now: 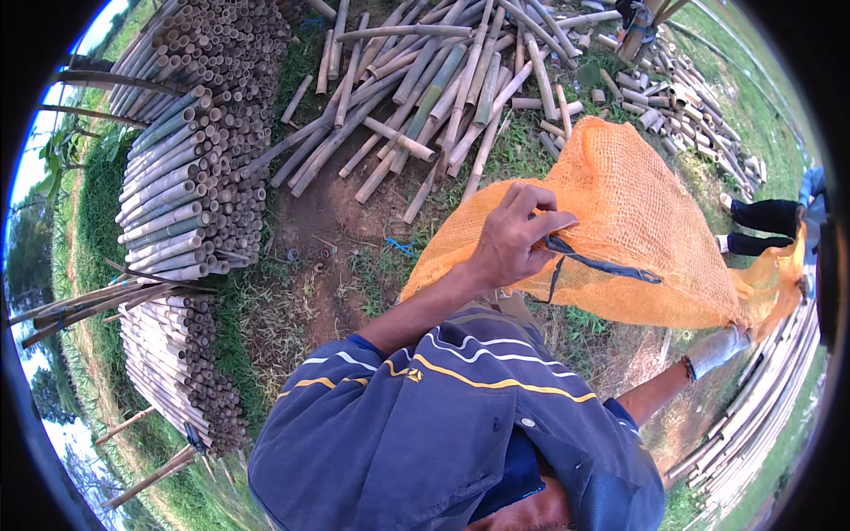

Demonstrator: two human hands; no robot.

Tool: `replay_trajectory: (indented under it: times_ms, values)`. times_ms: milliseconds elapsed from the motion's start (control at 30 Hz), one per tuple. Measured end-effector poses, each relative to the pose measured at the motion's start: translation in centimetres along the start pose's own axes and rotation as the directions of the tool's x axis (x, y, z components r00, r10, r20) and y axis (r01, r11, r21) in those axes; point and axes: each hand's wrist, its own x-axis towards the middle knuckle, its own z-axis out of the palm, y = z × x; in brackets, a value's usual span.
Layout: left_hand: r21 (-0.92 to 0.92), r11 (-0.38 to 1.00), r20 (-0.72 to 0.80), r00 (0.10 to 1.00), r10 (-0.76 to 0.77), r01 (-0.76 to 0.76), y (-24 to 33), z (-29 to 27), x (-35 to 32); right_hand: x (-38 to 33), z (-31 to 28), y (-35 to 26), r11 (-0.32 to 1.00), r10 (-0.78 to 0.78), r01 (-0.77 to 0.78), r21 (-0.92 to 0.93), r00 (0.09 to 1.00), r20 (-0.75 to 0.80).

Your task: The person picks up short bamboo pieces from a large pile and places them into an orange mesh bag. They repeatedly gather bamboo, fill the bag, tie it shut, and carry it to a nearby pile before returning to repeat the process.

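Observation:
A large orange mesh sack (633, 195) is spread out in front of me, billowed up on its far side. My left hand (518, 232), bare, is closed on the sack's near edge, beside a dark strip (606, 263) that dangles along the opening. Out to the right, my right hand (715, 351) wears a light glove and is closed on the sack's lower right corner; its fingertips are partly hidden in the mesh. More orange mesh (775, 281) continues past it toward another person (779, 221) at the right rim, whose grip is too small to make out.
Cut bamboo poles (443, 88) lie heaped on the ground ahead. Tall bamboo stacks (173, 195) line the left side. Short bamboo pieces (691, 115) are scattered at the far right, and long split strips (753, 416) lie at the lower right.

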Motion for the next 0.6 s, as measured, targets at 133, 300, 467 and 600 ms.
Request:
replay_trajectory:
  times_ms: [133, 300, 467, 600]
  values:
    - [-0.248, 0.955, 0.043, 0.983, 0.179, -0.163, -1.9, 1.1, 4.0, 0.4, -12.0, 2.2, 0.448, -0.546, 0.372, -0.813, 0.834, 0.081]
    - [-0.405, 0.896, 0.037, 0.976, 0.217, -0.183, -2.8, 3.4, 8.4, -5.1, -15.8, -6.7, 0.511, -0.517, 0.235, -0.827, 0.853, -0.077]
    - [-0.425, 0.899, 0.290, 0.924, 0.247, -0.107, -6.1, 11.6, 9.8, -9.2, -14.9, -6.1, 0.771, -0.254, -0.028, -0.636, 0.902, -0.348]
    - [-0.370, 0.927, 0.484, 0.863, 0.141, 0.056, -9.4, 17.7, 10.7, -14.1, -10.3, -5.8, 0.867, 0.128, -0.332, -0.371, 0.869, -0.478]
